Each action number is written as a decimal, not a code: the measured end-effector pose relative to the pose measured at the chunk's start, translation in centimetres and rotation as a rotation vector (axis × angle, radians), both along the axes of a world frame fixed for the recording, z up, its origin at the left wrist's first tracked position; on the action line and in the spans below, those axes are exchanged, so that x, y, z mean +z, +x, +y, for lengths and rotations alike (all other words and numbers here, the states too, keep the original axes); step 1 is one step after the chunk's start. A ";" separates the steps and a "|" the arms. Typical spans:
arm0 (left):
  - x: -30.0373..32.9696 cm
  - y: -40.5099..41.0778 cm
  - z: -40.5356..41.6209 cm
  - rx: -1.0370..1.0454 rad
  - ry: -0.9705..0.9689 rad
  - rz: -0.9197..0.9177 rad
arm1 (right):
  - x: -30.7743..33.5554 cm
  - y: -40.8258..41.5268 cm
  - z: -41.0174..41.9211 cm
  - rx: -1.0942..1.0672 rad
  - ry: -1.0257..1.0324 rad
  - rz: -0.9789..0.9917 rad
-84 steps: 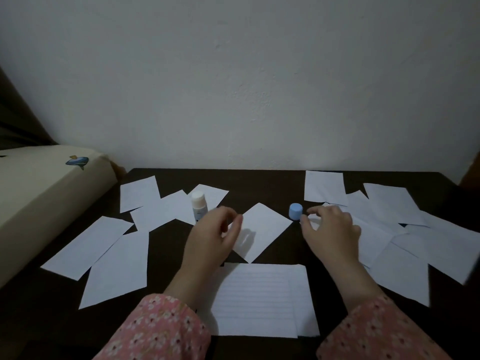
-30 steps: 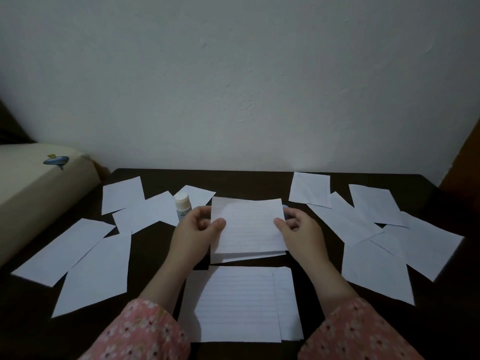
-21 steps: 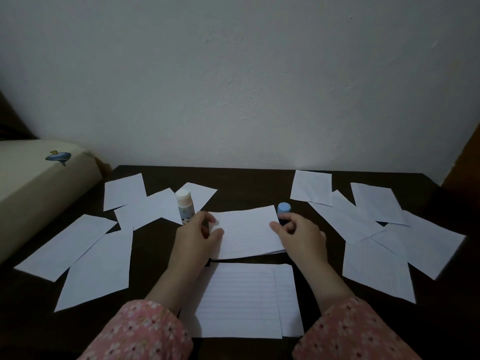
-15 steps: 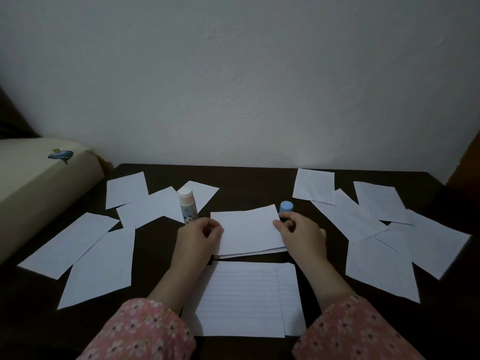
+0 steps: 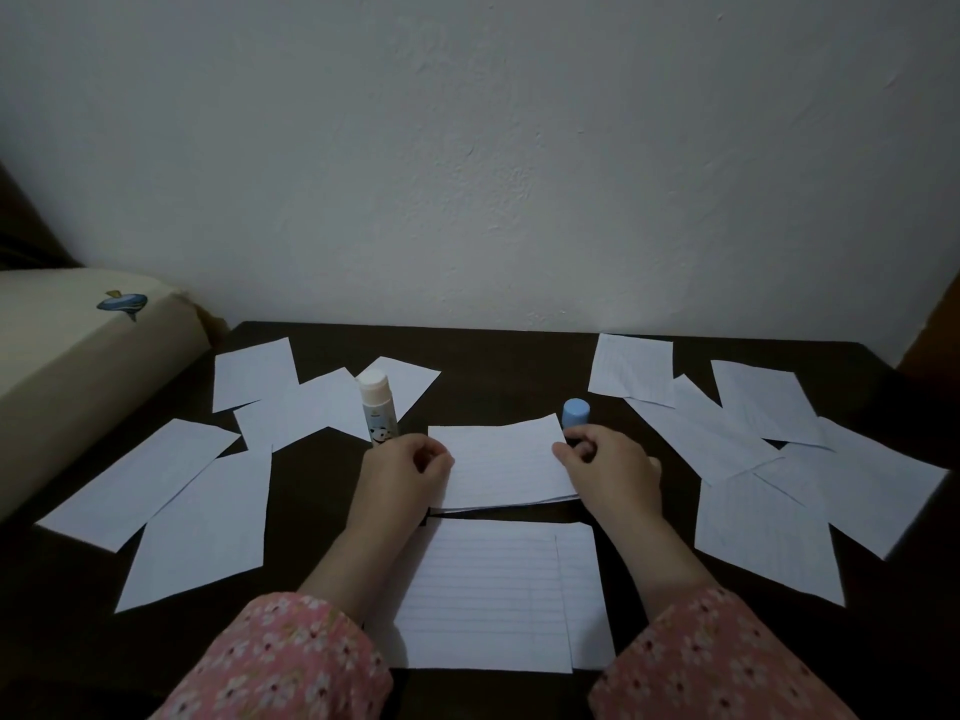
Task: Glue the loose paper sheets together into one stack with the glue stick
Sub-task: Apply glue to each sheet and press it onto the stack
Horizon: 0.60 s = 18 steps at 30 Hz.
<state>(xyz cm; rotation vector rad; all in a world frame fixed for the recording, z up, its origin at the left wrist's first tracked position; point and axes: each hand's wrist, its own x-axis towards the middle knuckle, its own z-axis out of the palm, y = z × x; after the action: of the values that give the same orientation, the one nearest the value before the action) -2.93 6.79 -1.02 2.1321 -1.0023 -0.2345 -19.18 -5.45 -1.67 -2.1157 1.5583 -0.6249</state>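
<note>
No readable words, numbers or brand names appear anywhere. The glue stick (image 5: 377,406) carries a small panda-like face picture near its base, with tiny print above it too blurred to read. The paper sheets show only faint ruled lines, no writing.

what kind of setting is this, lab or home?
Probably a home room, not a lab: a small dark table pushed against a bare textured wall, and beside it a cream mattress or cushion with a cartoon whale print, likely a bed.
</note>
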 end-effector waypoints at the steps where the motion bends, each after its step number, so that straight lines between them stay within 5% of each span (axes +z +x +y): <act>1: 0.0 0.0 0.0 -0.003 0.003 0.000 | -0.1 0.1 0.1 0.001 -0.010 0.022; 10: 0.3 -0.7 -0.4 -0.004 0.036 -0.232 | 0.3 0.4 0.4 0.037 -0.195 0.130; 15: 1.0 -1.4 -1.4 -0.222 0.035 -0.427 | 0.8 1.8 1.0 0.434 -0.244 0.157; 18: 0.4 -1.7 -2.1 -0.373 0.274 -0.499 | 0.2 2.6 1.7 0.613 -0.092 0.300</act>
<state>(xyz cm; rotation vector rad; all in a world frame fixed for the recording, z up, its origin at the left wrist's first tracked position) -4.63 4.72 -0.65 2.2867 -1.7482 -0.0121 -16.54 -3.76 -1.43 -2.6672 0.9226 -0.1714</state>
